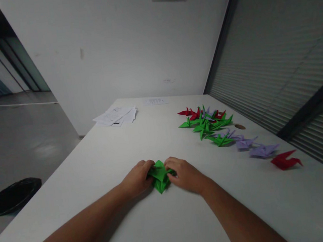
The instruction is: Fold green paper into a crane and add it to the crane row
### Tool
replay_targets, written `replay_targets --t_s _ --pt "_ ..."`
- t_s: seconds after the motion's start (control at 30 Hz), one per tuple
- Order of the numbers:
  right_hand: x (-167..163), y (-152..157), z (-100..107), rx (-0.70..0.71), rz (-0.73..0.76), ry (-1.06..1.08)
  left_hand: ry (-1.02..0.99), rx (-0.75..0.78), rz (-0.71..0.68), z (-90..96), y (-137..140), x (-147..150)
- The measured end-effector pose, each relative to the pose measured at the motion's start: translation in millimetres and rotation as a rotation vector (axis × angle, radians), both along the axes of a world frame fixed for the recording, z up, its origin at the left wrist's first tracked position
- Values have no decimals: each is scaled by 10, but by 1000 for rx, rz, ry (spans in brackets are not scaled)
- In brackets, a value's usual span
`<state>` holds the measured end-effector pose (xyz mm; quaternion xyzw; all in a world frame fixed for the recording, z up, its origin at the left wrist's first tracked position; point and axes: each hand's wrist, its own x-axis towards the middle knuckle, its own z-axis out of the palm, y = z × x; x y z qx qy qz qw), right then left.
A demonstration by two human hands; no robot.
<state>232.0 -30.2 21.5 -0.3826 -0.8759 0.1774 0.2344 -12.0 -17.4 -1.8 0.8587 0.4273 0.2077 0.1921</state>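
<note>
Seen from the head camera, a person's two bare hands are meeting over a piece of green folded paper (159,170), which is lying on the near middle of a white surface (97,176). The fingers of the left hand (139,178) are closing over the paper's left edge, and the fingers of the right hand (184,173) are gripping a narrow part at its right side, so both hands are holding the one piece. The handling appears to be shaping or creasing, and doing it well probably means bracing the paper lightly with the left fingers while the right ones are pressing, matching edges before sharpening any fold, and easing the layers along rather than tugging, since thin paper could tear at the points. The paper itself is showing bright green, roughly diamond-shaped in outline, with one tip pointing away from the person and another pointing toward them; a shadowed fold is crossing its middle, and the sides are disappearing under the fingers, so their exact folds cannot be told. Farther off to the right, folded paper birds (205,127) in green, red and lilac are clustering, with a red bird (285,160) sitting nearest.
</note>
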Motion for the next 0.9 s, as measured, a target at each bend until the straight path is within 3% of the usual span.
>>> replay_targets --t_s 0.2,0.53,0.9 --pt "-32 -10 -87 6 -26 -69 23 -1 23 6 23 4" --pt "-172 52 -210 -72 -195 -73 -16 -12 58 5 27 12" --pt "-253 43 -147 -236 -359 59 22 -104 147 81 -15 92"
